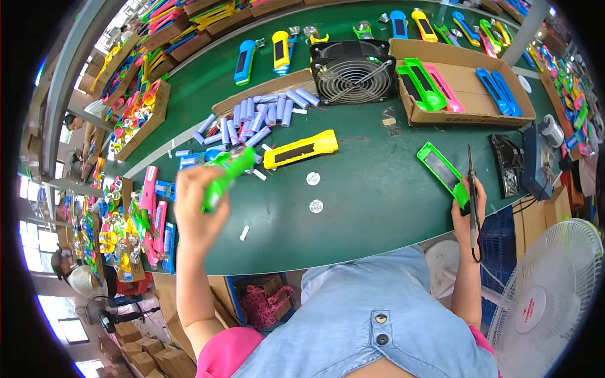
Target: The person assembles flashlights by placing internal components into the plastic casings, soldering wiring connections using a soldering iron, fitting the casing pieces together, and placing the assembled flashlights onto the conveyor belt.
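Note:
My left hand (196,200) is raised over the left side of the green table, closed on a green plastic part (228,176) that is smeared by motion. At the right, my right hand (471,211) grips a soldering iron (472,201), its tip pointing away from me. The same hand also holds a green lamp casing (442,171) with a dark panel in it. Between the hands lies a yellow casing (301,150) with a dark panel. Behind my left hand is a pile of lilac battery cells (265,114) with thin wires.
A black fan (351,79) stands mid-table beside a cardboard tray (435,118) with green, pink and blue casings. The soldering station (539,160) and a black stand (506,165) are far right. Pink casings (149,192) lie left. A white floor fan (535,302) stands near my right arm.

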`<state>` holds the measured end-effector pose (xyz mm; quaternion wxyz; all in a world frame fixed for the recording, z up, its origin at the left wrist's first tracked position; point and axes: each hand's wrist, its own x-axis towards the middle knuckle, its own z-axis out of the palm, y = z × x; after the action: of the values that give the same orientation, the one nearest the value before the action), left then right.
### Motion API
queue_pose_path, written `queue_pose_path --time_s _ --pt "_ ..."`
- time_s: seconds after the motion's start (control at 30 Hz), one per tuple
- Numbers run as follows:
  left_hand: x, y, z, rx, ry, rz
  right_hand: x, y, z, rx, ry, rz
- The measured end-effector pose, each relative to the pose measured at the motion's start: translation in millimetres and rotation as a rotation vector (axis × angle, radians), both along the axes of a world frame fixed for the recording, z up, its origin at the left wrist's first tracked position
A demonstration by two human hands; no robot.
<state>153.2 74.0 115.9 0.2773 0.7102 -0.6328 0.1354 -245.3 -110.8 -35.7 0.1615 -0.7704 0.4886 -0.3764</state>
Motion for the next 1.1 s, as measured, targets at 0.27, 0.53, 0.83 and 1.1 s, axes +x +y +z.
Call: queue_pose_path --time_s 0.27,0.53,0.83,1.1 --pt "-74.0 16.4 -111.9 0.025 -0.258 -0.902 3.0 -7.9 7.9 0.008 -0.064 0.026" --pt "-50.0 22.2 -103.5 0.399 0.010 -0.937 -6.6 -11.1 3.6 -0.001 -0.063 0.013" --pt "-37.1 -47.1 -108.5 0.529 -0.067 -0.369 4.3 2.1 11.8 -0.207 0.052 0.081" --pt "-84.1 -63.8 -25.9 -0.208 -0.758 -0.263 42.3 25.0 4.2 -0.148 -0.234 0.337"
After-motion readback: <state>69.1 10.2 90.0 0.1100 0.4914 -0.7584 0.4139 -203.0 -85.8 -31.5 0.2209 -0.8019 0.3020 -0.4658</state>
